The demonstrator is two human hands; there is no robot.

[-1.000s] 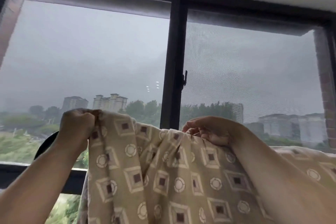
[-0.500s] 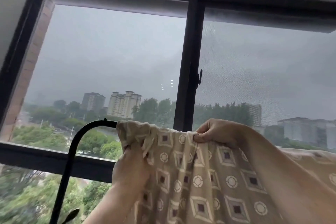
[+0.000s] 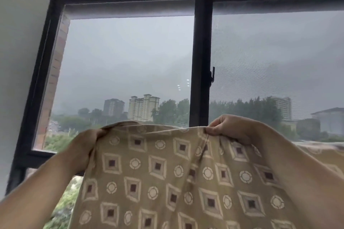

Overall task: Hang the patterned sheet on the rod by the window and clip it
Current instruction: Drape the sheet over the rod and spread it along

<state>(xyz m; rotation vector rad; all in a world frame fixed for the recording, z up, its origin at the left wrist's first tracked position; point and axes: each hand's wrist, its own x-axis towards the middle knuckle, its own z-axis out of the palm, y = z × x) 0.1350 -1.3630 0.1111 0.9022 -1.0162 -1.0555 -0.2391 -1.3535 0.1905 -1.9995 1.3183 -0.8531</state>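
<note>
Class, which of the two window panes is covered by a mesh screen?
The right pane, beside the small latch: a fine grainy mesh overlays its view, whereas the left pane shows the buildings clearly.

above sheet [image 3: 167,173]: open air | behind: window frame [image 3: 201,61]

The sheet [image 3: 167,182] is held up before the window [image 3: 201,52] by its top edge. The left end of that edge is gripped in the left hand [image 3: 83,147], with cloth bunched in the curled fingers. Further right it is pinched by the right hand [image 3: 229,128]. Between the hands the edge is drawn fairly taut, and the cloth hangs below. A latch [image 3: 212,77] is seen on the window's middle post. Towers [image 3: 143,108], trees and grey sky are seen outside.
</note>
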